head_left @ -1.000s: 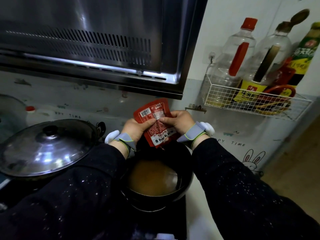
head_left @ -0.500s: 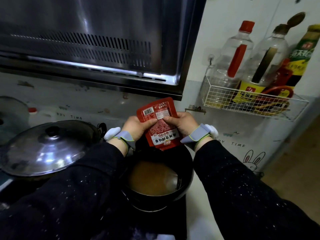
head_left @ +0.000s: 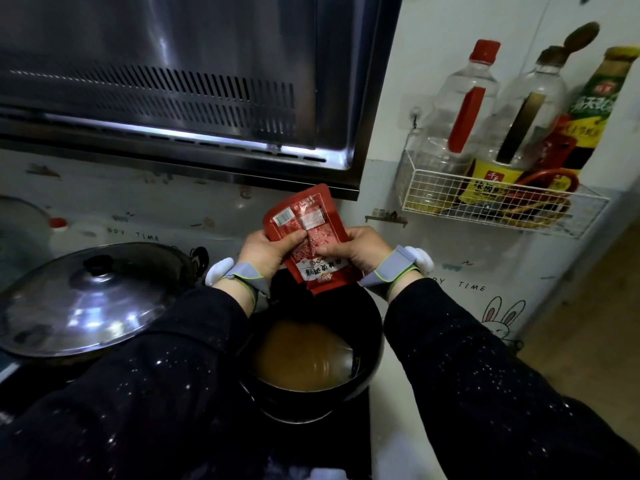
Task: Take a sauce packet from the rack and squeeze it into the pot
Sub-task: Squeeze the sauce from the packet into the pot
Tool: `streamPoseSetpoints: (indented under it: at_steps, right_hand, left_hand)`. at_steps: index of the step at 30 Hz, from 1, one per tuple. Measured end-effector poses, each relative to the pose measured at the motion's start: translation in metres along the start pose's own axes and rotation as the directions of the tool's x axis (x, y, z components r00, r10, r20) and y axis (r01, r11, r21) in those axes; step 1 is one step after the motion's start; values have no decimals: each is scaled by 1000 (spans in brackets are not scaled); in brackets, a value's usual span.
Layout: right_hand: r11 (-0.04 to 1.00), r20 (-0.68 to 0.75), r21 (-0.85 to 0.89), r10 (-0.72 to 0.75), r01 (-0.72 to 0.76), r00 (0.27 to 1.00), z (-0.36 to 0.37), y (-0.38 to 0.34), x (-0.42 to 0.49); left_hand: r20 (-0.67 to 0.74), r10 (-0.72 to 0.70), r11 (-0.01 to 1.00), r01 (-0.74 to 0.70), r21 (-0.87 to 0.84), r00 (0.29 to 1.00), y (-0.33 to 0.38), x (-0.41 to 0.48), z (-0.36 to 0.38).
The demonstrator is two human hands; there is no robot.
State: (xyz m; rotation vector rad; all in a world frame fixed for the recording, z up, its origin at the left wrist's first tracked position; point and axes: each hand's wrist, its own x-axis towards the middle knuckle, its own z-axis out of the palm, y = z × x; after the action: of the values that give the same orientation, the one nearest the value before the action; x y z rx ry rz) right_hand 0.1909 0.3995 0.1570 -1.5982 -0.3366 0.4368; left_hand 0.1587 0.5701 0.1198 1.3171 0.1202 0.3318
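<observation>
A red sauce packet (head_left: 306, 233) is held upside down over the far rim of a black pot (head_left: 372, 327) that contains brown liquid. My left hand (head_left: 268, 252) pinches the packet's left side with its thumb on the front. My right hand (head_left: 358, 249) grips the right side, thumb pressing the middle. The packet's lower end points down into the pot. A white wire rack (head_left: 491, 206) hangs on the wall to the right, apart from both hands.
The rack holds three tall bottles (head_left: 460, 109) and red packets. A wok under a shiny metal lid (head_left: 86, 303) sits on the left burner. A steel range hood (head_left: 194, 91) hangs overhead. A rabbit-print splash guard (head_left: 498, 317) lines the wall.
Both hands have kept their grip and squeezed the packet, which now looks more creased and tilted slightly. The view shifted a little.
</observation>
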Motion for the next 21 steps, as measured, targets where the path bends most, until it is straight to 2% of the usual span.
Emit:
streamPoseSetpoints:
  at_steps: [7, 11, 16, 21]
  right_hand:
    - [965, -120, -262, -25, -7, 992, -1, 12, 6]
    - [964, -167, -266, -31, -15, 986, -1, 11, 9]
    - [963, -153, -270, -59, 16, 986, 0, 12, 9]
    - [973, -142, -228, -65, 31, 988, 2, 11, 8]
  left_hand:
    - [-17, -11, 1000, 11, -4, 1000, -6, 4, -5]
    - [28, -52, 998, 52, -22, 998, -12, 3, -8]
    - [135, -109, 980, 84, 178, 985, -18, 3, -13]
    - [189, -78, 940, 9, 342, 979, -16, 4, -17]
